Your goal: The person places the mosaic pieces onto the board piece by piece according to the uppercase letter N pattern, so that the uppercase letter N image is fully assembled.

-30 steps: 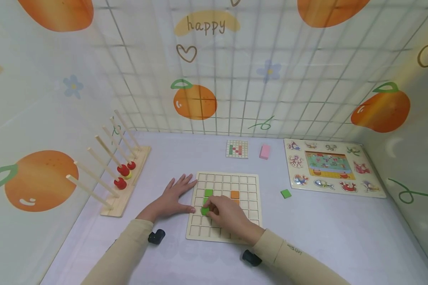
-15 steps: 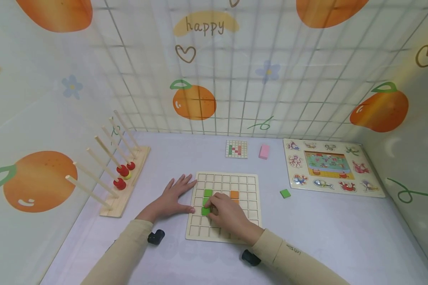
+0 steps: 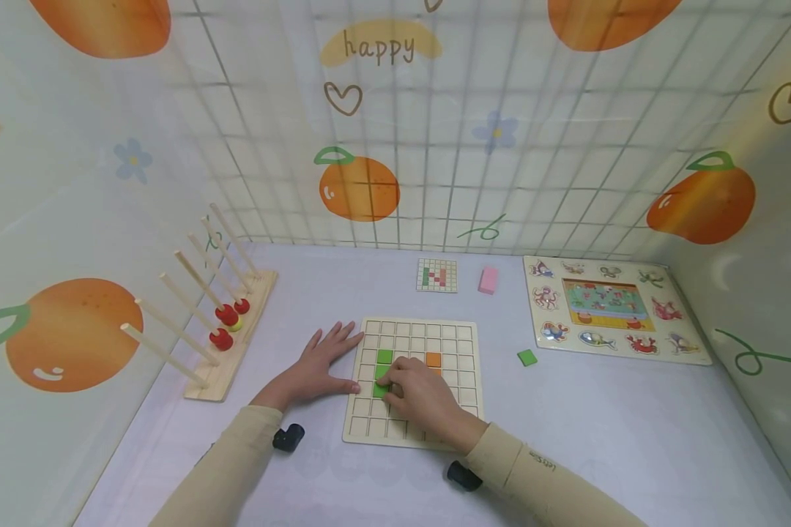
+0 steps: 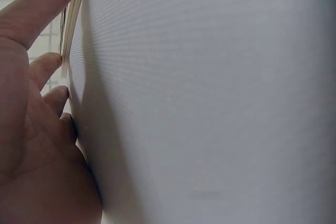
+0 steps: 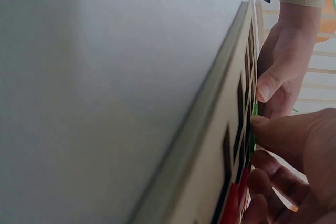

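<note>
A wooden grid board [image 3: 376, 426] lies in front of me, with a column of green square tiles on its left side. My right hand [image 3: 428, 402] is over the board's middle, thumb and index finger pinching the lowest green tile [image 3: 379, 390] at its grid square. Above it is another green tile [image 3: 385, 356]. Orange tiles [image 3: 433, 359] sit to the right, partly behind the hand. Red tiles [image 5: 231, 203] show on the board in the right wrist view. My left hand [image 3: 316, 372] rests flat with fingers spread, thumb and fingertips at the board's left edge.
A loose green tile [image 3: 527, 358] lies right of the board. Behind are a small pattern card [image 3: 438, 275] and a pink block [image 3: 489, 280]. A sea-animal puzzle [image 3: 547, 318] lies at right; a pegged wooden rack [image 3: 214, 384] with red beads stands at left.
The lowest green tile has shifted slightly and now lines up with the column above it, the right fingers still on it. The left hand stays in place.
</note>
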{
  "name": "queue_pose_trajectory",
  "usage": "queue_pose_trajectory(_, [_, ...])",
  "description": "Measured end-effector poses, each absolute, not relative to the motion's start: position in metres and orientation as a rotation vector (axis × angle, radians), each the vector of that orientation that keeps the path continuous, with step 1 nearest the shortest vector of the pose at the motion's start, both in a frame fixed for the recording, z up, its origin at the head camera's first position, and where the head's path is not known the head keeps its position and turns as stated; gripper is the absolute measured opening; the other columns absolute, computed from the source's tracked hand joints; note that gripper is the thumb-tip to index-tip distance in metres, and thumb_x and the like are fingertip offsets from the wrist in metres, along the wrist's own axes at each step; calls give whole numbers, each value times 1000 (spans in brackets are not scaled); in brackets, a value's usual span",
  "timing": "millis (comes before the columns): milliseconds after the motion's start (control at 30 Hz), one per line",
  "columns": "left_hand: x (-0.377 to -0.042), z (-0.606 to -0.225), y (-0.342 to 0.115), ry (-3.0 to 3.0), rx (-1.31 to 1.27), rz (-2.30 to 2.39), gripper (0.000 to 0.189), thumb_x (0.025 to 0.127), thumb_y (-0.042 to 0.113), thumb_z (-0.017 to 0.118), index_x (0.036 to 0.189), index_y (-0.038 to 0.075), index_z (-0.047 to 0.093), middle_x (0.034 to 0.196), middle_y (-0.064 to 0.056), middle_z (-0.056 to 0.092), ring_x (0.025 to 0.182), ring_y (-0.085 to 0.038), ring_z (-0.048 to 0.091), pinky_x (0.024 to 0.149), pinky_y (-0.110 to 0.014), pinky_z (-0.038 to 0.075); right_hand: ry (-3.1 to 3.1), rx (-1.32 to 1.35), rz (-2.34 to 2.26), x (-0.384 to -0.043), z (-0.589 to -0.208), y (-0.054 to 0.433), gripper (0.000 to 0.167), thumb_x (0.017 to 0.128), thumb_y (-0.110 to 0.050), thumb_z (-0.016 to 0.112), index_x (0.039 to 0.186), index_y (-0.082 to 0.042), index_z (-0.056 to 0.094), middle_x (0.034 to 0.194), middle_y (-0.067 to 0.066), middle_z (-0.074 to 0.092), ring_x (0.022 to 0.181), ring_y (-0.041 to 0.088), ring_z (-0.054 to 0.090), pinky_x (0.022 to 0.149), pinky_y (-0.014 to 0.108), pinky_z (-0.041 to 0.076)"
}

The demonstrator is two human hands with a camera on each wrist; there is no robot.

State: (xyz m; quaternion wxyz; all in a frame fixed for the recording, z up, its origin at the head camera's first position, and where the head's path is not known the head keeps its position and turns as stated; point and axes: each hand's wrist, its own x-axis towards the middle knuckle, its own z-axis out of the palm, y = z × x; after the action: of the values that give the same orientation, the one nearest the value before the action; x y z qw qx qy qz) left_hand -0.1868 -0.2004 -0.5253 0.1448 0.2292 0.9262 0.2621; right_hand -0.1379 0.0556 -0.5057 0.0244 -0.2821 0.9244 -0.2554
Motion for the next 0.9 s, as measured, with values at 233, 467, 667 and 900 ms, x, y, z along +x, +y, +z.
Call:
queue_pose_trajectory(233, [-187,-525,-200,2670,656,751,104,80,64,76,163,24,28,171,-2,11,157,-27,-2,125,-52,-8,2862,-868,-784,-138,-505,55,19,90,-23,78,109,-18,80,103,-9,65,91,7,56,77,23,53])
queue_pose_trajectory(467, [-187,-524,-199,2676,650,753,104,79,63,77,162,23,29,171,-3,12,157,-28,-1,125,-53,-8,2864,-856,-789,-137,-505,55,20,89,-23,77,109,-20,79,102,-9,65,88,6,55,73,22,53])
queue_pose_trajectory(667, [-186,-524,-199,2679,655,756,104,79,63,78,162,23,30,171,-3,13,157,-28,-1,125,-52,-7,2854,-837,-817,-138,-506,55,20,89,-22,78,109,-21,79,102,-9,64,87,6,54,72,22,52])
queue_pose_trajectory(900, [-187,-525,-200,2679,654,747,105,79,65,77,162,24,29,171,-1,12,157,-27,-2,125,-52,-8,2837,-805,-864,-135,-503,58,19,91,-23,77,109,-22,78,104,-9,64,88,7,55,73,24,53])
